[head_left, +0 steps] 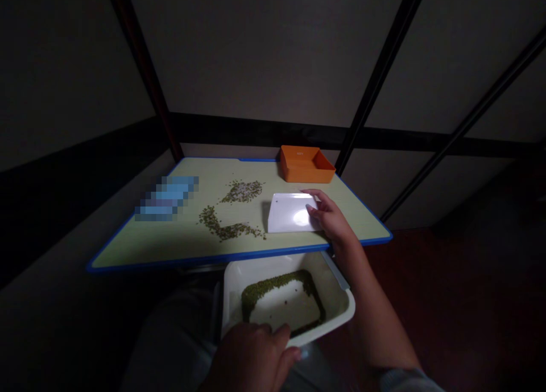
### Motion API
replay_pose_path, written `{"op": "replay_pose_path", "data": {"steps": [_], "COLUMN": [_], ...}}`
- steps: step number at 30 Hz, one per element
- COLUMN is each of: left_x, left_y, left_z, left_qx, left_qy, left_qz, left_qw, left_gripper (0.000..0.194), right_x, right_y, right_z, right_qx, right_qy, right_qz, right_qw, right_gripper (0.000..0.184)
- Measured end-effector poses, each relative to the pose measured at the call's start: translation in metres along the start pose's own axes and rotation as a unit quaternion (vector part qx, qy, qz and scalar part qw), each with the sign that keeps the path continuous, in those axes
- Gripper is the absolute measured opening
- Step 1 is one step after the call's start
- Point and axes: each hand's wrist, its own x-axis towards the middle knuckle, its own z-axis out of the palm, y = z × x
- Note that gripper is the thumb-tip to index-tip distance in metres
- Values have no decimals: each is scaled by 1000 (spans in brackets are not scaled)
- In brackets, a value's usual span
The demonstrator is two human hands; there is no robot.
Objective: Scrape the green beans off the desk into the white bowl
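"Starting closest to you, what has your left hand [256, 355] got?"

"The near rim of a white plastic tub [232, 287]. My fingers are curled over it, with the thumb along the outside, so the grip is closed around the edge. The tub sits just below the table's near edge."

"And inside it?"

"Small green-brown grains [277, 282], banked thickest along the far and left walls, with a thinner line down the right. The pale floor shows in the middle, dotted with a few strays."

"Your right hand [330, 215]?"

"It's above the table [358, 213], pinching the right end of a white plastic panel [290, 213] that has a tiny hole near one corner. Thumb in front, fingers behind, with only the panel's thickness between them. I can't tell if its lower edge touches the tabletop."

"How would you handle it well?"

"I'd keep that long edge flat and low, move it gently so nothing scatters, and hold the tub's rim snug under the table's lip. A steady left hand matters as much as the right, I'd say."

"What lies to the panel's left?"

"A curved nearer scatter of grains [232, 231], then a farther heap [243, 191] with whitish bits mixed in. Left of those is a pixelated blue patch [168, 199]; I can't say what it covers."

"And farthest off?"

"A low-sided orange box [296, 173] at the table's far right, its top uncovered and its right end in shadow. Behind it, a dim panelled wall [256, 56]."
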Motion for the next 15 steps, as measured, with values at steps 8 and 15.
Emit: {"op": "replay_pose_path", "data": {"steps": [8, 15], "left_x": [4, 13], "left_y": [-1, -3], "left_z": [4, 7], "left_qx": [16, 19], "left_qy": [-3, -5], "left_qz": [1, 25], "left_qw": [1000, 999], "left_gripper": [28, 27], "right_x": [-30, -95], "right_y": [-8, -6], "right_z": [-4, -4], "right_qx": [-21, -259], "right_qy": [33, 164], "right_qz": [11, -273], "right_qw": [999, 912], "right_gripper": [51, 32]}}
